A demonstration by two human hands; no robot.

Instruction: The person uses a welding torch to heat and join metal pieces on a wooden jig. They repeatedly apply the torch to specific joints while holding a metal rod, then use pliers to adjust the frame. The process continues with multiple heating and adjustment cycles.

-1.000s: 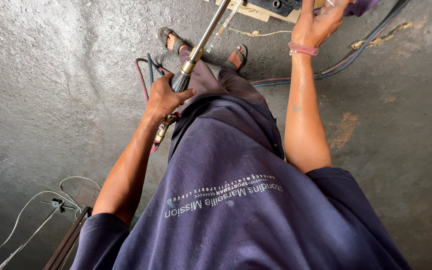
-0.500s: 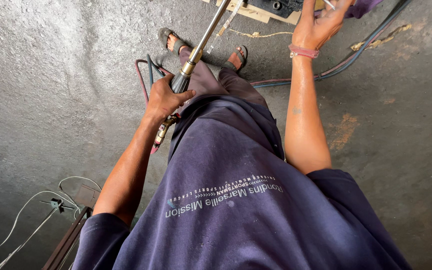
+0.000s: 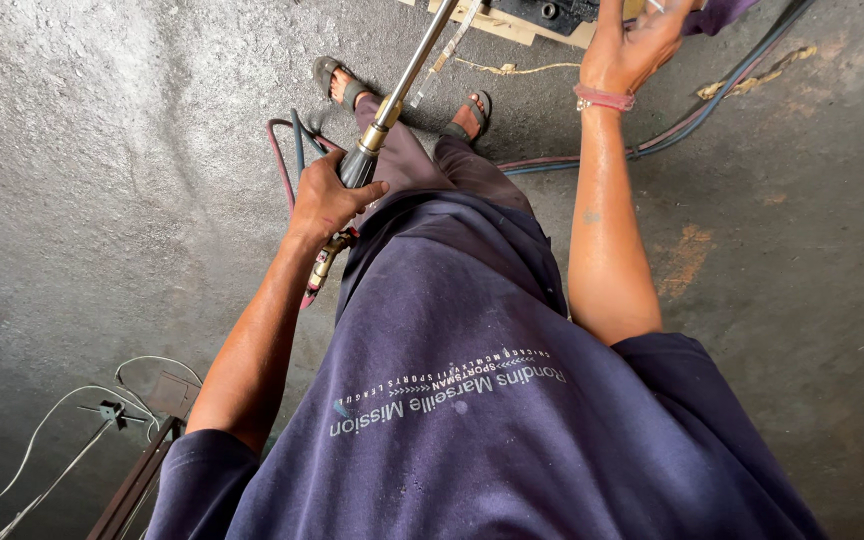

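Fingers (image 3: 337,190) of the left hand (image 3: 324,200) wrapped tight around the dark handle of a long metal gas torch with brass fittings (image 3: 392,100), its silver tube running up and away from them. Right hand (image 3: 632,50), fingers spread loosely and gripping nothing, reaches toward the pale wooden board carrying a black metal part (image 3: 552,18). No flame shows; red and blue hoses (image 3: 287,150) trail over the grey concrete floor (image 3: 102,150) beside the left fingers, so work on the part looks not yet begun.

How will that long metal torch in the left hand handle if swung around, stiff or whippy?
Probably stiff: the torch is a straight metal tube. Likely front-heavy, since the left hand grips only its rear end. The hoses trailing behind it may drag.
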